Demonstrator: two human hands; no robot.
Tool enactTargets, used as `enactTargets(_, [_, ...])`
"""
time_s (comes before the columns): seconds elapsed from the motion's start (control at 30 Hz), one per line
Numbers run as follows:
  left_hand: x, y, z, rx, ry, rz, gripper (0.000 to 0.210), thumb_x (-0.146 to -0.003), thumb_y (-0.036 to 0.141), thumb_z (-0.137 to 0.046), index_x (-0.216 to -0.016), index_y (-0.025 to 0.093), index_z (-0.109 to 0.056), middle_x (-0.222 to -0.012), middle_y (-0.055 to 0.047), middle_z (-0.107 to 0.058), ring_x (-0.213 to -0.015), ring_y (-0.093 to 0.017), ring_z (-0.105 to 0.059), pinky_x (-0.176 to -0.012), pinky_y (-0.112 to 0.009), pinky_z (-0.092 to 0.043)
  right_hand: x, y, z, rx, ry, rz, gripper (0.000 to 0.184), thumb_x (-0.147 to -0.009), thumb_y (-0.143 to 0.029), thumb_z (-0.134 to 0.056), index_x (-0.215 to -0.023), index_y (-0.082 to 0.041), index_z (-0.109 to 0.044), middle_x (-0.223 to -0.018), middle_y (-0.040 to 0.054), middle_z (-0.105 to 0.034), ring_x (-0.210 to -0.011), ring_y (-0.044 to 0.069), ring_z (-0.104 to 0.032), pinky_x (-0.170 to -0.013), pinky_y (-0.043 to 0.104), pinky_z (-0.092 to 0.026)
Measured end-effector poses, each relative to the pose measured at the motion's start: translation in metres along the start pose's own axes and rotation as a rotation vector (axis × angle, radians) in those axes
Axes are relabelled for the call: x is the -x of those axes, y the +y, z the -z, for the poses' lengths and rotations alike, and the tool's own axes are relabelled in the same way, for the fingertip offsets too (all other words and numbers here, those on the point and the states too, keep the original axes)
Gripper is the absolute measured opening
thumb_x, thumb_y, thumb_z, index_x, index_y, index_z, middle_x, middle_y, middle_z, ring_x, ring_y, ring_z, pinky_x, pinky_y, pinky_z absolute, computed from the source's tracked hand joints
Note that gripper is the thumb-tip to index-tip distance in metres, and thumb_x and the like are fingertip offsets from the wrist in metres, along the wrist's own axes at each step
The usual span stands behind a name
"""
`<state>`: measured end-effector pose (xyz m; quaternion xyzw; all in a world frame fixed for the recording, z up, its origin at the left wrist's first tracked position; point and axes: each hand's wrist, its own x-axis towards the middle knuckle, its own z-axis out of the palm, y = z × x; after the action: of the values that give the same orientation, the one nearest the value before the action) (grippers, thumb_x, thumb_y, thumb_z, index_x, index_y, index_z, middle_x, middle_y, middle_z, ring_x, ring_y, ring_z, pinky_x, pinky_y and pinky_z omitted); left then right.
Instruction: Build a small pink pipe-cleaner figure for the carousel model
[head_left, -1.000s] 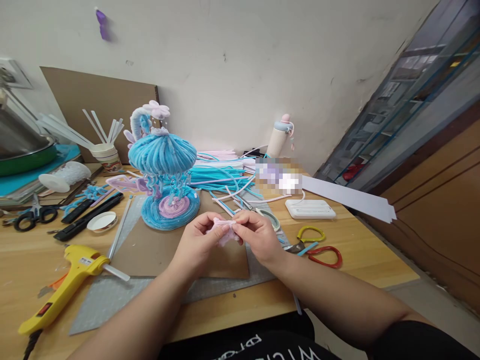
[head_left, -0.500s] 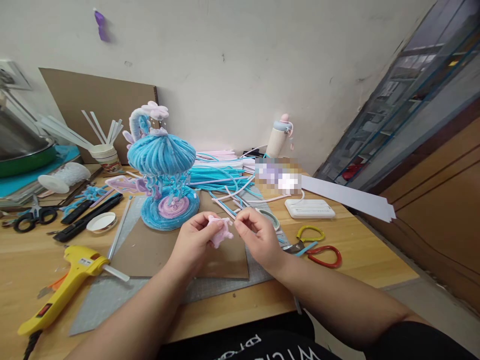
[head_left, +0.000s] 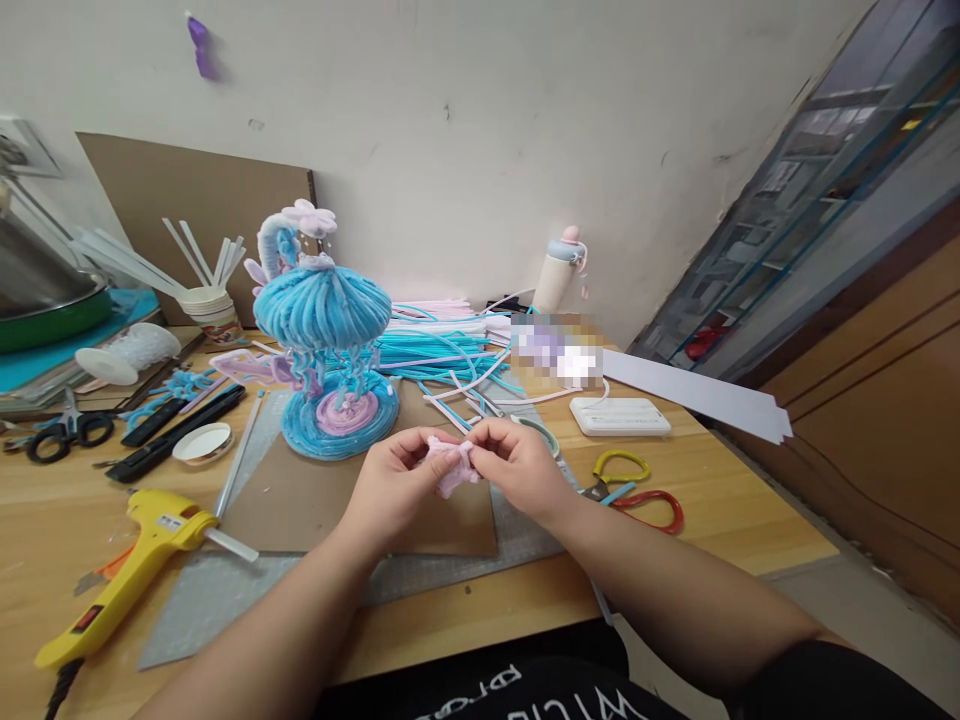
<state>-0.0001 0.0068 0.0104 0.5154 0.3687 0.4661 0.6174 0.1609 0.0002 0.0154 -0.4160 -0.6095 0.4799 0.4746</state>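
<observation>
Fluff [head_left: 454, 482], pale pink, is pinched by both the left hand [head_left: 395, 478] and the right hand [head_left: 523, 468] above the cardboard [head_left: 300, 512]; too hard a tug could bend it or pull it loose.

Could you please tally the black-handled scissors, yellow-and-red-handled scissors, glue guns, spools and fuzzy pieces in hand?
Black-handled scissors: 1
Yellow-and-red-handled scissors: 1
Glue gun: 1
Spool: 1
Pink fuzzy piece, between left hand and right hand: 1
Total: 5
</observation>
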Motion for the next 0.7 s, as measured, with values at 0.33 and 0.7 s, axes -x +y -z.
enactTargets(0.33, [0.002, 0.001, -0.001, -0.179, 0.063, -0.082, 0.018, -0.070, 0.029, -0.071, -0.078, 0.014, -0.066, -0.068, -0.001, -0.063, -0.058, -0.010, -0.053, -0.054, -0.020, -0.042, -0.001, -0.006, 0.005, -0.119, -0.045, -0.216, 0.011, -0.070, -0.023, -0.056, -0.064, -0.017, -0.050, -0.048, -0.0060, -0.047, -0.040, 0.005, -0.036, -0.040, 0.018, -0.024])
enactTargets(0.7, [-0.001, 0.012, 0.006, 0.354, -0.299, 0.353, 0.015, -0.075, 0.022, -0.067, -0.070, 0.008, -0.064, -0.060, -0.002, -0.058, -0.045, -0.004, -0.046, -0.040, -0.013, -0.036, -0.001, 0.002, 0.017, 0.382, -0.101, 0.662, 0.009, -0.082, -0.013, -0.056, -0.088, -0.019, -0.059, -0.079, 0.0040, -0.061, -0.072, 0.013, -0.055, -0.063, 0.026, -0.046])
